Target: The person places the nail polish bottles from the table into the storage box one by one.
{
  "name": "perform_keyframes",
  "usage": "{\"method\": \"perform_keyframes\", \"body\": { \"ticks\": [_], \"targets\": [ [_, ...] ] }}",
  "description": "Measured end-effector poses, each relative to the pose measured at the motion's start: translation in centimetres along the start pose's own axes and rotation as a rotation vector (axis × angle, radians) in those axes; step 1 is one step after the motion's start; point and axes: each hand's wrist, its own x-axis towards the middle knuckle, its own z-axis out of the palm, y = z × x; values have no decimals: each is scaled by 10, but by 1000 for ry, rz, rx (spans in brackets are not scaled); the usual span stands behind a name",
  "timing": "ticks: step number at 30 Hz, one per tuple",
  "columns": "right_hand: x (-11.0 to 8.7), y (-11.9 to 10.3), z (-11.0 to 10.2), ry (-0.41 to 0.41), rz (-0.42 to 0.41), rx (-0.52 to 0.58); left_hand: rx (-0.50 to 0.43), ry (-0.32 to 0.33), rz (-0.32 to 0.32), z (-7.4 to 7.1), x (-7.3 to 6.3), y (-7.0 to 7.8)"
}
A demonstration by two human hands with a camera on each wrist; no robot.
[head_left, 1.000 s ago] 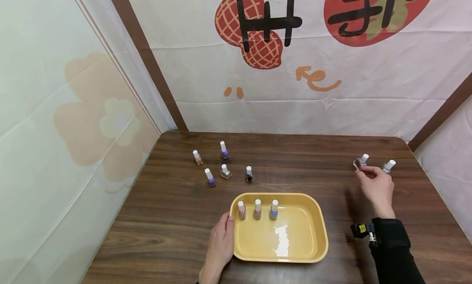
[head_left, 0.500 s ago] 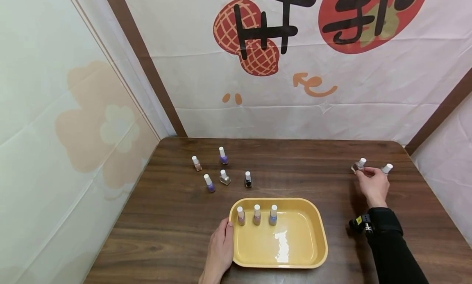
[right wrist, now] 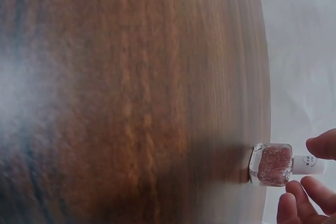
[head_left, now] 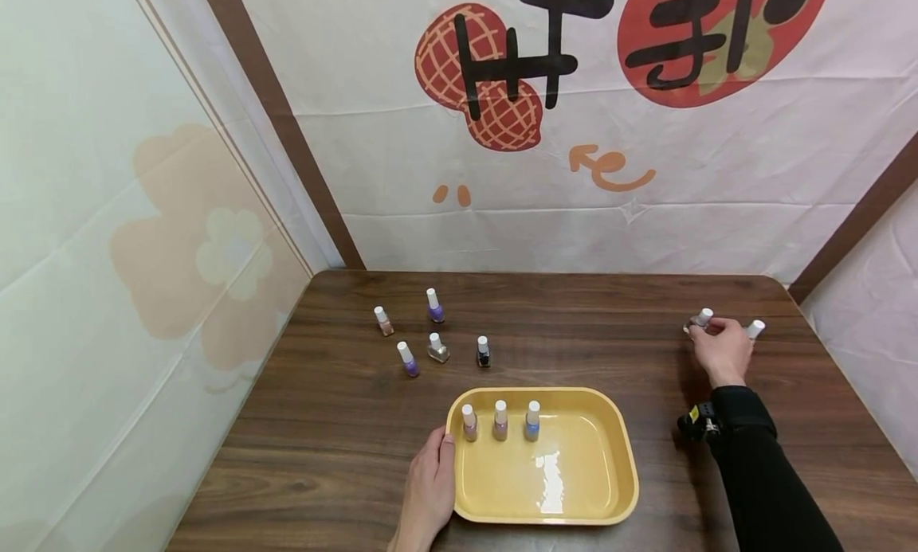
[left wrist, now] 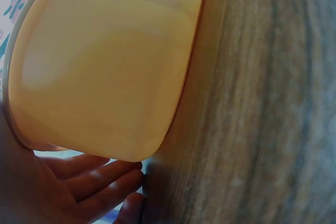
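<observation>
My left hand (head_left: 429, 476) holds the left side of a yellow tray (head_left: 574, 516), thumb at the rim and fingers against the outer wall. Inside the tray, three white-capped nail polish bottles stand in a row, one of them blue (head_left: 532, 421). Far to the right, my right hand (head_left: 721, 351) is at another nail polish bottle (right wrist: 275, 165), glittery pink with a white cap. In the right wrist view the thumb and fingers close around that cap, and the bottle's base is at the tabletop. A further white-capped bottle (head_left: 755, 329) stands just right of this hand, partly hidden.
Several nail polish bottles stand left of centre behind the tray, among them purple (head_left: 435, 306), pinkish (head_left: 383, 321), silvery (head_left: 438, 349) and black (head_left: 484, 353) ones. The wooden table (head_left: 323, 424) ends at a printed cloth backdrop (head_left: 502, 241).
My right hand has shifted slightly, its fingers drawing in around the pink bottle's cap. The head view has tilted up a little. The left hand and tray stay as they were.
</observation>
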Motion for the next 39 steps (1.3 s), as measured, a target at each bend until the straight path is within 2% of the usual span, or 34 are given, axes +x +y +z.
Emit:
{"method": "perform_keyframes", "body": {
  "ticks": [4, 13, 25, 39],
  "targets": [
    [2, -1, 1, 4, -22, -15, -1, -5, -8, 0, 0, -1],
    [6, 0, 5, -13, -2, -12, -5, -11, -10, 0, 0, -2],
    [10, 0, 6, -8, -32, -55, 2, 5, 0, 1, 0, -2],
    [10, 2, 5, -39, -53, -88, 7, 17, 15, 2, -1, -2]
  ]
}}
